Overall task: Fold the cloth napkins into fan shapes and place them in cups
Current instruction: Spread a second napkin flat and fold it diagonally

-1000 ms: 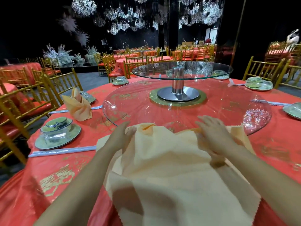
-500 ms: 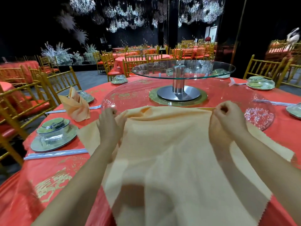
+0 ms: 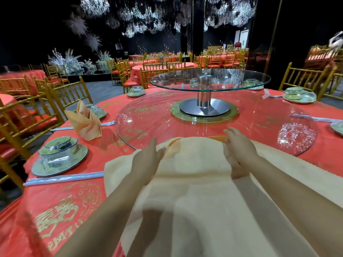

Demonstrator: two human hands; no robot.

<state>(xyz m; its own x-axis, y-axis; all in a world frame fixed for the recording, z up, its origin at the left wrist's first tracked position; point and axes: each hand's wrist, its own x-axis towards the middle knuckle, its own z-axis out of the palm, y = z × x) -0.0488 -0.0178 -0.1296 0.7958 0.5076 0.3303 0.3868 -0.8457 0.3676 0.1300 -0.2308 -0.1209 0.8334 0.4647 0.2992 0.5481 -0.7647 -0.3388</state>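
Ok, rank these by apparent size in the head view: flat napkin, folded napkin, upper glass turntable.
1. Flat napkin, though its nearness to the camera inflates it.
2. Upper glass turntable.
3. Folded napkin.

Bare forearms [image 3: 118,204], bare left grip [image 3: 146,160], right grip [image 3: 239,147]

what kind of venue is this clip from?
Most likely a banquet hall set for a wedding or similar event: red-clothed round tables with gold chairs, crystal chandeliers overhead, and a glass lazy Susan ringed by place settings.
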